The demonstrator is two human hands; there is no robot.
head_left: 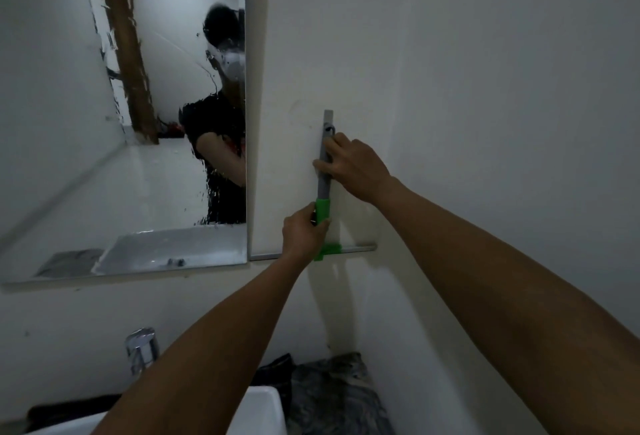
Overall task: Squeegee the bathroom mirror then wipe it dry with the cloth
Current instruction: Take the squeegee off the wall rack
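Squeegee (pixel 326 171) upright beside mirror (pixel 138 123).

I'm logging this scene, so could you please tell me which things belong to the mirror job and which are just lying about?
Job: squeegee, mirror, cloth, left hand, right hand.
Lying about: tap, basin.
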